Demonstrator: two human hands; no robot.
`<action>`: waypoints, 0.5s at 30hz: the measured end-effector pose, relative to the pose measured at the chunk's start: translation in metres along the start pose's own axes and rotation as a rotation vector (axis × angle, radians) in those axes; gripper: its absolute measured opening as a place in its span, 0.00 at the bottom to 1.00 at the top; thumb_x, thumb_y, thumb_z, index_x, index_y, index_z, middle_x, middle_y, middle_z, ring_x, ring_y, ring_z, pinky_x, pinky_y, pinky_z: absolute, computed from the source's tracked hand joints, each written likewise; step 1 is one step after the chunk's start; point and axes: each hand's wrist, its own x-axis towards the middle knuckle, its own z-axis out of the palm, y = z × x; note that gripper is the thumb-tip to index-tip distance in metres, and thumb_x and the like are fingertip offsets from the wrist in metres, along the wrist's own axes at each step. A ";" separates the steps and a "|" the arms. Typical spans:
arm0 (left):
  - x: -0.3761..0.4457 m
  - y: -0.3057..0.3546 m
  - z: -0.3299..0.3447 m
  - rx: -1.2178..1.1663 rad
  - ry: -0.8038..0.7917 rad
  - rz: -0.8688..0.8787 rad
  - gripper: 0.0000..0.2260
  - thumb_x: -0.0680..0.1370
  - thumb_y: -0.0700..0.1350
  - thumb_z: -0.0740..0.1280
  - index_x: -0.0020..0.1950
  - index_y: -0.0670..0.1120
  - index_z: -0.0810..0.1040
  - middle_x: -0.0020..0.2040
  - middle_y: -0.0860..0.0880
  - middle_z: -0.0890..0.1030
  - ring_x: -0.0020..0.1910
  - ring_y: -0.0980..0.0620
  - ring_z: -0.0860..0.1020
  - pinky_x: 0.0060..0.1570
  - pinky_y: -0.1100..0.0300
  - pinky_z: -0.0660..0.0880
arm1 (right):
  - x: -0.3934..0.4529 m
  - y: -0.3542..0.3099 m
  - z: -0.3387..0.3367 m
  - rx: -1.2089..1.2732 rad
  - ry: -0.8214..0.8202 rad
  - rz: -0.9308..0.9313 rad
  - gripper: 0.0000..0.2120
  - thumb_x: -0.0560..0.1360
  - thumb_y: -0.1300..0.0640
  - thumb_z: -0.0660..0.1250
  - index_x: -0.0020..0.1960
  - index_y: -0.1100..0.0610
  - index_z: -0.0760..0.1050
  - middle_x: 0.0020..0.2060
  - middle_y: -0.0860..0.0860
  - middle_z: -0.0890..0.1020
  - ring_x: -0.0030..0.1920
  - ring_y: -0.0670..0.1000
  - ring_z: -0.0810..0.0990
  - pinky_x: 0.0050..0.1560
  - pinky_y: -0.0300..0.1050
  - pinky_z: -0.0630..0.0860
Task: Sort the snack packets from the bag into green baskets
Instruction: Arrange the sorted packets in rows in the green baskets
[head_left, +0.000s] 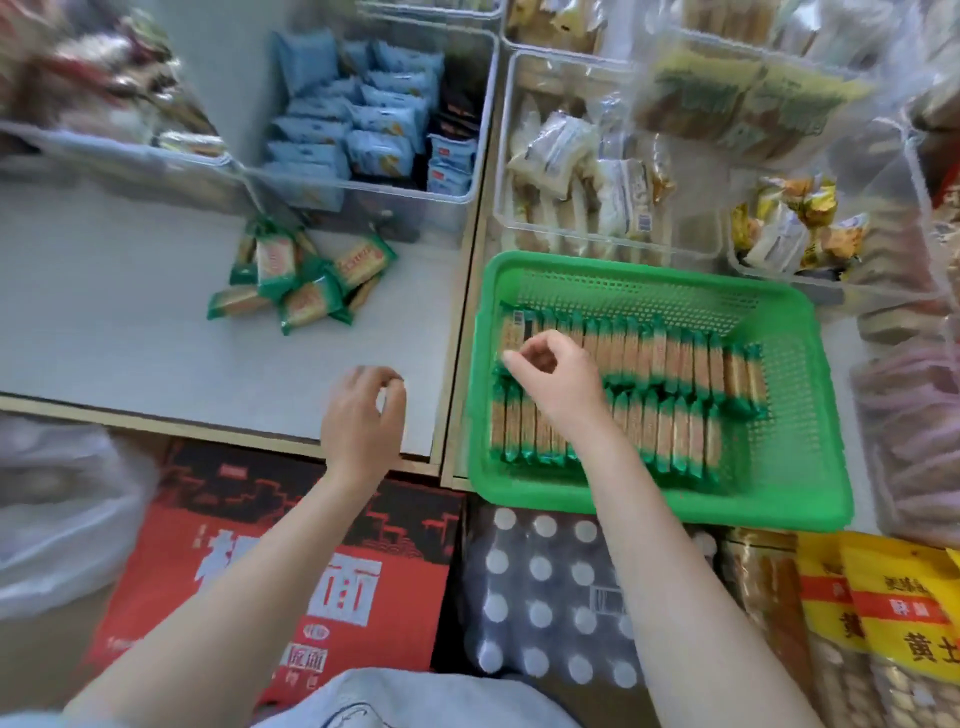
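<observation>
The green basket (779, 499) sits at the table (130, 332) edge on the right, holding two rows of green-ended snack packets (675, 364) standing on edge, each packet's long axis running front to back, the rows running left to right. The right hand (550, 379) hovers over the rows' left end, fingers loosely curled, holding nothing. The left hand (363, 415) hangs over the table, relaxed and empty. A loose pile of packets (301, 280) lies jumbled farther back, pointing various ways.

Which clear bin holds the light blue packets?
The clear bin directly behind the loose pile of green packets; the bins right of it hold whitish and yellow packets.
</observation>
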 end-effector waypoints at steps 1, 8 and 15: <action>0.013 -0.028 -0.007 0.075 -0.010 -0.079 0.10 0.82 0.45 0.61 0.60 0.45 0.78 0.57 0.48 0.77 0.54 0.43 0.75 0.51 0.51 0.70 | 0.006 -0.018 0.024 0.013 -0.046 -0.043 0.09 0.78 0.50 0.70 0.47 0.56 0.76 0.40 0.48 0.78 0.40 0.46 0.75 0.42 0.40 0.73; 0.070 -0.150 -0.039 0.406 -0.163 -0.342 0.30 0.83 0.53 0.59 0.82 0.47 0.54 0.83 0.47 0.51 0.81 0.46 0.50 0.77 0.49 0.48 | 0.087 -0.047 0.161 -0.003 -0.173 0.067 0.06 0.77 0.53 0.71 0.48 0.52 0.74 0.41 0.49 0.79 0.43 0.52 0.79 0.47 0.55 0.81; 0.078 -0.165 -0.038 0.535 -0.175 -0.360 0.29 0.81 0.58 0.51 0.81 0.51 0.54 0.83 0.50 0.51 0.80 0.50 0.50 0.76 0.52 0.47 | 0.180 -0.056 0.218 0.072 -0.021 0.380 0.18 0.75 0.42 0.68 0.54 0.56 0.75 0.50 0.57 0.83 0.49 0.59 0.83 0.53 0.56 0.82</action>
